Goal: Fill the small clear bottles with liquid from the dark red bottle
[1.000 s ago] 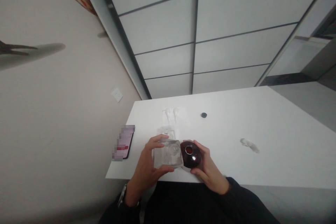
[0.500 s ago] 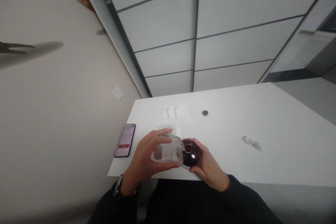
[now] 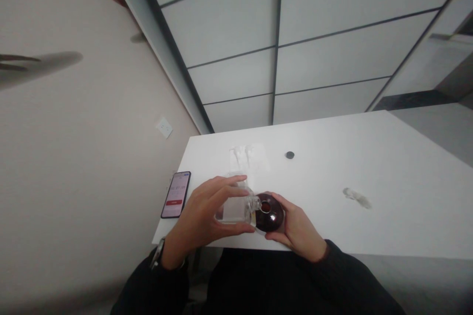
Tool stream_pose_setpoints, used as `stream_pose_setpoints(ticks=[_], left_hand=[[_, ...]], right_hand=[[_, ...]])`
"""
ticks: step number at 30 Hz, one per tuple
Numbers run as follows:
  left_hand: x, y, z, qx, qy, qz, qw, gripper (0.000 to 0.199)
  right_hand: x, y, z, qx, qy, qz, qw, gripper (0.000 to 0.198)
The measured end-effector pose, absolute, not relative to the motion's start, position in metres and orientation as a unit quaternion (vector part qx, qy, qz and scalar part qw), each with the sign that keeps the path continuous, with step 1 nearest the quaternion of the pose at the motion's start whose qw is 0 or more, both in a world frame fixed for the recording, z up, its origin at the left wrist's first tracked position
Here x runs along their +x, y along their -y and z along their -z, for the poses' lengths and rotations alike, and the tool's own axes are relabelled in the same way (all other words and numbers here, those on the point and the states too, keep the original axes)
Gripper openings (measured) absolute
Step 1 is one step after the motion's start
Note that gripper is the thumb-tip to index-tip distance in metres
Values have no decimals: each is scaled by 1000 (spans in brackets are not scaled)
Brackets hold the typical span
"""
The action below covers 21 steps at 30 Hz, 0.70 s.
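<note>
My left hand (image 3: 214, 206) is closed round a clear glass bottle (image 3: 234, 210), tipped sideways with its neck pointing right. The bottle's mouth is right beside the round opening of a dark reddish-brown, glossy round bottle (image 3: 271, 220); whether the two touch I cannot tell. My right hand (image 3: 297, 229) grips that dark bottle from its right side, fingers behind and thumb in front. Some clear liquid seems to lie in the glass bottle, but the fingers hide part of it.
A phone (image 3: 176, 196) with a lit screen lies at the table's left edge. Behind my hands are clear plastic pieces (image 3: 244, 156) and a small dark round cap (image 3: 290, 155). A crumpled clear wrapper (image 3: 356, 197) rests on the white table (image 3: 406, 216) to the right.
The glass bottle's neck has come slightly closer over the dark bottle's opening. Both hands keep their hold, and the camera view has shifted a little.
</note>
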State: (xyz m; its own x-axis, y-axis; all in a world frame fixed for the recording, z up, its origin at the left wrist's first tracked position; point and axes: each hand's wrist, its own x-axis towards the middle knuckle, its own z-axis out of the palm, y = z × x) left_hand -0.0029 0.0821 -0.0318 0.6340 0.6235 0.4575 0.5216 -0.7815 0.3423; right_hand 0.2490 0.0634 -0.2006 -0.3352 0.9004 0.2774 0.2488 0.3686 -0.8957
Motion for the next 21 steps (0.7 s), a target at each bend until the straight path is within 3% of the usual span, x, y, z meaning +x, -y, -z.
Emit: stream_pose_setpoints(ticks=[21], left_hand=[[0,-84,21,914,-322,-237,73,48]], right_hand=[[245,-64,187,-387,705,-415,425,90]])
